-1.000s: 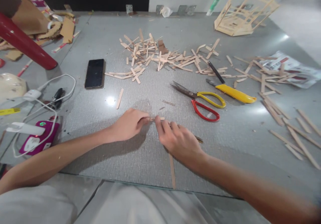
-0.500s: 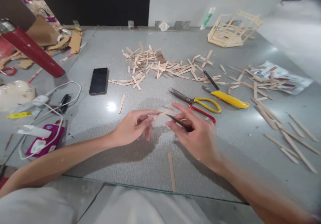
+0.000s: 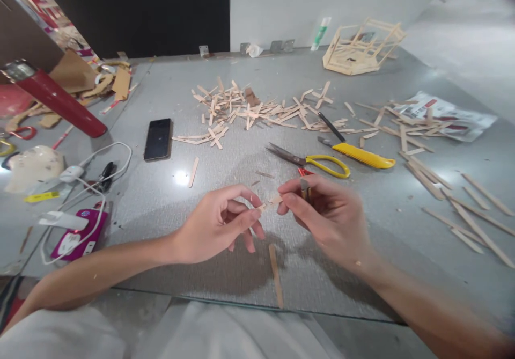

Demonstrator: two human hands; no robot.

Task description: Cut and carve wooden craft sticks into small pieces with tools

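Between my hands is a small wooden stick piece point(image 3: 275, 200), pinched at its left end by my left hand point(image 3: 225, 217) and at its right end by my right hand point(image 3: 328, 214). A dark tool point(image 3: 304, 187) shows among the fingers of my right hand, mostly hidden. Below the hands a flat wooden stick point(image 3: 276, 276) lies near the table edge. Just beyond them are yellow-handled scissors point(image 3: 308, 160) and, partly covered by my right hand, a red handle point(image 3: 306, 171).
A heap of stick pieces point(image 3: 249, 107) lies mid-table. Right of it are a yellow cutter point(image 3: 364, 155) and more loose sticks point(image 3: 426, 171). A stick frame point(image 3: 354, 61) stands at the back. At left are a phone point(image 3: 158, 139), a purple power socket point(image 3: 82, 235) and a red cylinder point(image 3: 60, 101).
My right hand has turned, and its fingertips now pinch the stick piece; the dark tool's tip no longer points at it. The whole view has shifted slightly.
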